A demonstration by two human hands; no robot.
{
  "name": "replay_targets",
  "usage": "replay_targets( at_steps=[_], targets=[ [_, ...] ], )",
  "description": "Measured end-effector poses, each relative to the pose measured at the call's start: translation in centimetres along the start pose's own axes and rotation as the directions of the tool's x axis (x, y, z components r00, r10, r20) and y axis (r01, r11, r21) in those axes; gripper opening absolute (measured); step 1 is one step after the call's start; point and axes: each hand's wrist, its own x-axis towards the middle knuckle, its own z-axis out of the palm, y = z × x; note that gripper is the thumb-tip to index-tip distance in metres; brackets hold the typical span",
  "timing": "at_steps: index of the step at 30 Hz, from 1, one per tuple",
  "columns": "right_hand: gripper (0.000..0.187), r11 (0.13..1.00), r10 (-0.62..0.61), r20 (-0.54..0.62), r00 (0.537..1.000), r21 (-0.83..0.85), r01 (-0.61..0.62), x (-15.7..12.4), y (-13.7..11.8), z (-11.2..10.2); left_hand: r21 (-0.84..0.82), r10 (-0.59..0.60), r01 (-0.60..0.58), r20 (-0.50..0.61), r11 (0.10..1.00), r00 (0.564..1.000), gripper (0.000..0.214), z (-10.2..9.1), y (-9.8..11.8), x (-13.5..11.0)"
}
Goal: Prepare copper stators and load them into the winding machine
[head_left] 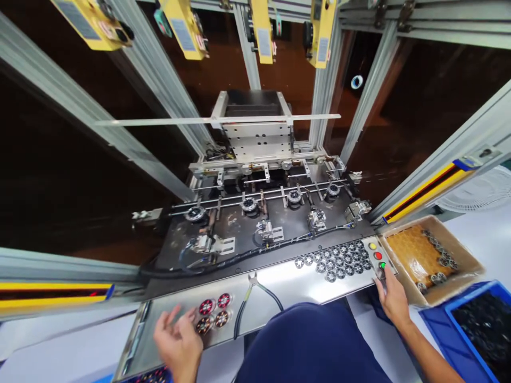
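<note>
My left hand [178, 338], fingers loosely curled and apart, hovers over the left end of the steel ledge [303, 290] with nothing visible in it. Right beside it lie several small round cores with red and copper-coloured windings [222, 318]. At the ledge's right end, a finger of my right hand [392, 297] touches the green button [382, 265], below a red button [378, 256] and a yellow button [372, 246]. Left of the buttons several black-and-silver round cores [339, 261] lie in rows. A pair of cutting pliers [252, 281] rests between the two groups.
Behind the ledge stands a machine bed [235, 226] with several round fixtures [249, 205]. Yellow light bars [431, 191] flank it on both sides. At the right are a cardboard box [473, 255] with cores and a blue bin [449, 314] of dark parts. Yellow units [261, 32] hang overhead.
</note>
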Motion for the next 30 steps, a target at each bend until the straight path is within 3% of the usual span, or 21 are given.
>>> replay_targets(
  at_steps=[6, 15, 22, 30],
  targets=[
    [0.063, 0.999, -0.011, -0.046, 0.999, -0.053, 0.009, 0.9, 1.0, -0.1, -0.07, -0.034, 0.033, -0.012, 0.997, 0.999, 0.062, 1.3, -1.5, 0.5],
    [0.06, 0.998, -0.062, -0.049, 0.997, -0.011, 0.062, 2.3, 2.1, 0.4, -0.011, 0.021, -0.021, -0.008, 1.0, 1.0, 0.059, 2.3, -0.8, -1.4],
    [0.058, 0.997, -0.031, -0.171, 0.985, 0.068, 0.043, 5.3, 2.4, 2.6, 0.022, 0.029, -0.029, -0.007, 0.999, 1.0, 0.055, 2.7, -1.2, -1.3],
    [0.06, 0.992, -0.086, -0.16, 0.983, 0.078, 0.1, 5.6, 3.3, 3.9, 0.036, 0.035, -0.035, -0.004, 0.999, 0.999, 0.055, 2.9, -1.4, -1.4]
  ],
)
